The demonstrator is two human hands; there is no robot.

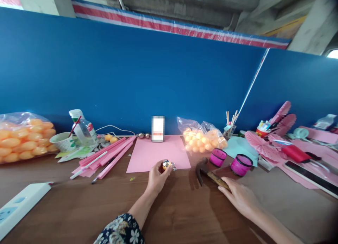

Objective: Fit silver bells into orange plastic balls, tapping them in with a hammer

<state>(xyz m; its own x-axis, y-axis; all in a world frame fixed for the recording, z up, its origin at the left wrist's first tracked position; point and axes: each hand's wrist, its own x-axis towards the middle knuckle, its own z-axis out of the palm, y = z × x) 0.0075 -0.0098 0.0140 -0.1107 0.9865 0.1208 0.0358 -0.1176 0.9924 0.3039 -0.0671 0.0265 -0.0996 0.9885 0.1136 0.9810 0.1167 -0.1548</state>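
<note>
- Left hand [156, 177], person's own, dark flowered sleeve [120, 231]: thumb and fingers pinching a shiny silver ball [166, 163] near the front edge of a pink sheet [158, 152]; small silver beads [173, 168] at the ball's right side. An orange patch shows by the thumb; whether it is part of the ball or a reflection is hard to tell.
- Right hand [236, 194], person's own: fingers curled round the end of the wooden handle of a hammer [217, 180]. Rusty claw head toward the sheet's front right corner, handle slanting to the counter's front right.
- Counter [174, 215]: brown, back edge along a blue partition [132, 74].
- Pink sheet: flat, its back edge close to the counter's back edge; a blurred upright phone [157, 129] there.
- Silver balls [144, 135], two: beside the sheet's back left corner.
- Bag of orange balls [203, 140], clear plastic: by the sheet's back right corner.
- Magenta bands [241, 165], two, black-edged: just beyond the hammer.
- Pink strips [113, 156], bundled: left of the sheet.
- Bowl [62, 142] and clear bottle [86, 131]: toward the back left.
- Larger bag of orange balls [25, 140]: counter's back left corner.
- White power strip [29, 201]: front left.
- Red roll [294, 153] and pink paper fans [260, 145]: right side.
</note>
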